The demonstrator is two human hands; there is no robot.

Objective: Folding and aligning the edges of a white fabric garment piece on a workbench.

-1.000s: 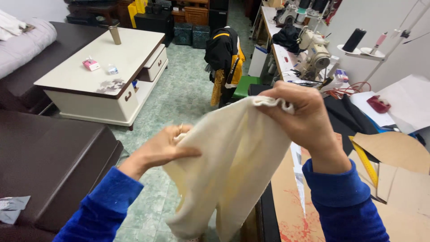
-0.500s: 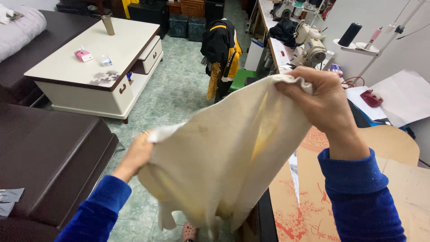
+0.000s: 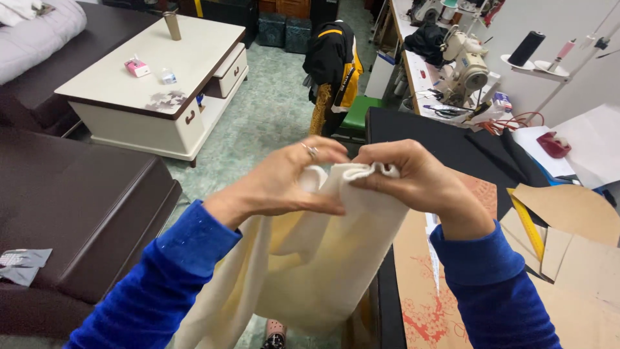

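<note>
A piece of cream cloth (image 3: pixel 310 271) is held up in front of the body, above the gap between a dark brown sofa (image 3: pixel 77 207) and a work table (image 3: pixel 452 155) covered in black fabric. Its top edge is gathered and pinched between both hands, and the rest hangs down loosely in folds towards the green floor (image 3: pixel 265 116).

The left hand (image 3: pixel 284 181) is closed on the upper edge of the cloth, thumb pressed against the fingers, and a ring is worn on one finger. The right hand (image 3: pixel 413 178) is clamped on the same bunched edge, just beside the left hand, with the fingertips nearly touching. Both arms are covered by bright blue sleeves.

Sheets of brown cardboard (image 3: pixel 568 226) and a yellow ruler (image 3: pixel 529 223) are laid on the table to the right. A sewing machine (image 3: pixel 465 64) is seen further back. A white coffee table (image 3: pixel 155 84) with small items on top is placed to the left, well apart from the hands
</note>
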